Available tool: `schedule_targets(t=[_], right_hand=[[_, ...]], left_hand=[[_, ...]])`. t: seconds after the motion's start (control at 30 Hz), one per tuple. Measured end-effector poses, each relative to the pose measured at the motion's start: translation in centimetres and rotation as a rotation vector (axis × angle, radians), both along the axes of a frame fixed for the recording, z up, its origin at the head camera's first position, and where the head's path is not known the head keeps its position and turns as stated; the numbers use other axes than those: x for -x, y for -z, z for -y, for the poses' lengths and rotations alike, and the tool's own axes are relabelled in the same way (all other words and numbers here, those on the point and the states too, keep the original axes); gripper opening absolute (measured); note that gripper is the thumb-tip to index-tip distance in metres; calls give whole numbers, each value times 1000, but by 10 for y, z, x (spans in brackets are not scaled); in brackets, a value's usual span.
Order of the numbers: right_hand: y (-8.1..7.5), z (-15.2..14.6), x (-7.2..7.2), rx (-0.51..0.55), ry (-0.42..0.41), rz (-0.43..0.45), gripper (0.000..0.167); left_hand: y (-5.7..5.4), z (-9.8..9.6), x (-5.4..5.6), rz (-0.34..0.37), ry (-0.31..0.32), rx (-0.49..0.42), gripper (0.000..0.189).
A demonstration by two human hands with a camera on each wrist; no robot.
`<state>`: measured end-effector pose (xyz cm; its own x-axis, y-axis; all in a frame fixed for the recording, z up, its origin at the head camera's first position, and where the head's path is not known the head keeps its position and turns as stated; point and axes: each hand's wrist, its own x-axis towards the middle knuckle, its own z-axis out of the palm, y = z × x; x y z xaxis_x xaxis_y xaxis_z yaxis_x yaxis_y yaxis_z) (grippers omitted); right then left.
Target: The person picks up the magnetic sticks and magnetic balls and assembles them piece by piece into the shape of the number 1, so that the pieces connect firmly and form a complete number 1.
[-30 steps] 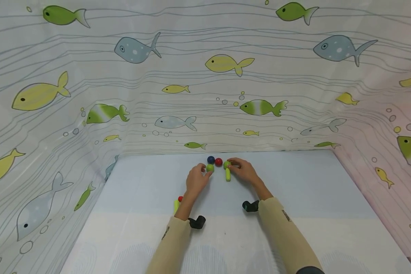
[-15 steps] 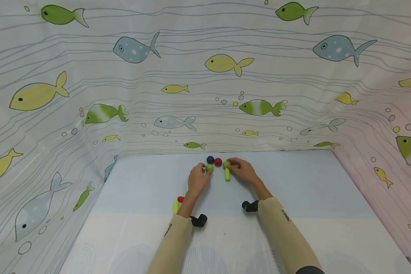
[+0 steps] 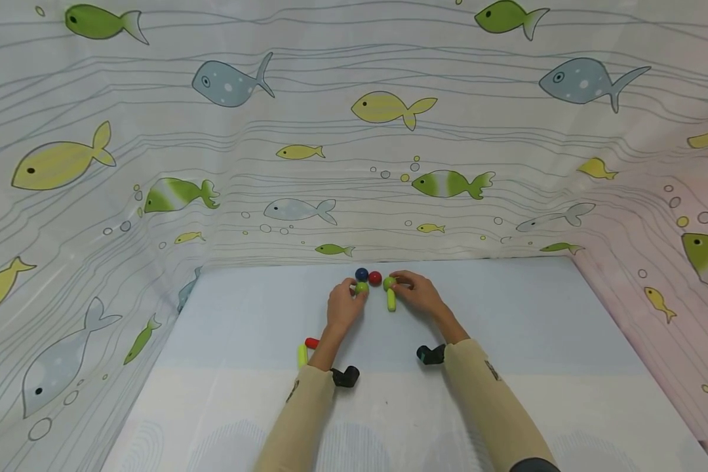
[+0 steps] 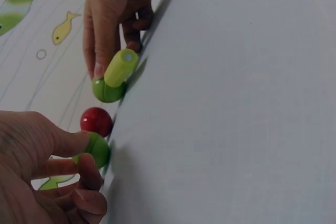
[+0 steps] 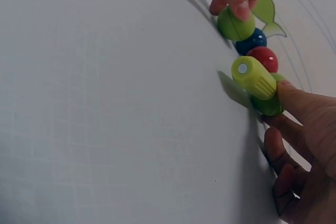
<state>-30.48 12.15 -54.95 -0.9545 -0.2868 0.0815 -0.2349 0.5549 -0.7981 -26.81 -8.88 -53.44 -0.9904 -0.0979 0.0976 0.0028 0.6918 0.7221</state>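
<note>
My left hand [image 3: 343, 307] pinches a green ball [image 4: 98, 149] between thumb and fingers, at the far side of the table. Just behind that ball sits a dark blue ball [image 5: 252, 41], and a red ball [image 3: 375, 278] lies beside the blue one. My right hand [image 3: 419, 293] holds another green ball [image 4: 108, 92] between thumb and fingers, right of the red ball. From this second green ball a ridged yellow-green rod [image 5: 254, 78] sticks out toward me, with a small pale disc at its end.
Left of my left forearm lie a second yellow-green rod [image 3: 303, 356] and a red rod [image 3: 312, 343], partly hidden by the arm. Behind the balls the fish-printed curtain [image 3: 230, 236] meets the table's far edge. Black wrist cameras [image 3: 346, 377] protrude inward from both sleeves.
My left wrist and forearm have shifted a little to the right, uncovering more of the red rod. The left green ball has barely moved. My right hand stays where it was.
</note>
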Motion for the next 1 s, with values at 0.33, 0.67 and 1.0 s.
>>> schedule_targets(t=[0.33, 0.67, 1.0], right_hand=[[-1, 0, 0, -12, -6, -3, 34], [-2, 1, -1, -25, -11, -8, 34], [-5, 1, -2, -35, -4, -11, 34]], left_hand=[[3, -2, 1, -20, -17, -24, 29], [3, -3, -2, 13, -8, -73, 29], [-6, -4, -18, 30, 89, -89, 26]])
